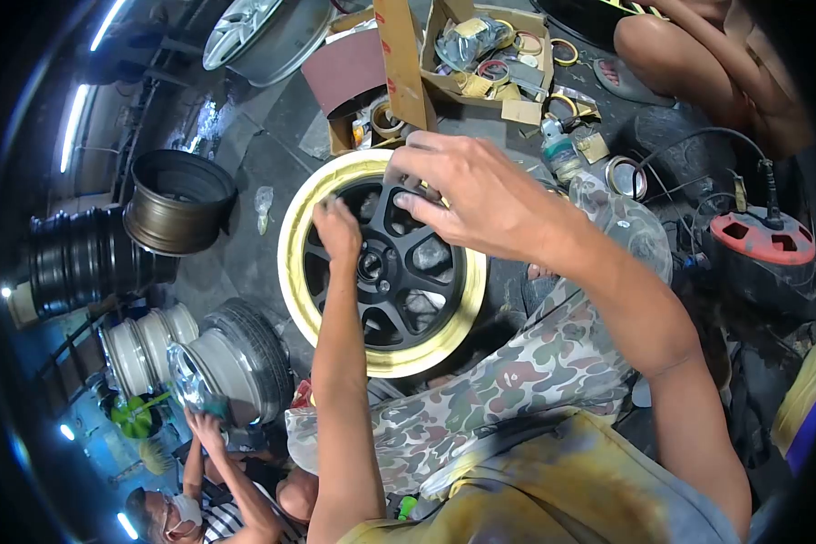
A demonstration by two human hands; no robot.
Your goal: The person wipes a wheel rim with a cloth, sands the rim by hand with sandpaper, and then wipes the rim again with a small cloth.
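A black multi-spoke alloy wheel (390, 331) lies face up in front of me, its outer lip covered by a ring of yellow masking tape (296, 272). My left hand (338, 231) is over the left side of the wheel, at the inner edge of the tape. Its fingers are curled together, slightly blurred, and whatever they pinch is hidden. Above the wheel's upper right edge is my right hand (467, 192). Its fingers are bent, with a gap between them and the thumb, and I see nothing held there.
Cardboard boxes (480, 100) with tape rolls stand beyond the wheel. A plastic bottle (560, 154) and a red-topped machine (762, 238) are to the right. Other rims (177, 204) stand on the left, where a masked co-worker's hands (207, 431) touch one. Another person (698, 63) crouches at upper right.
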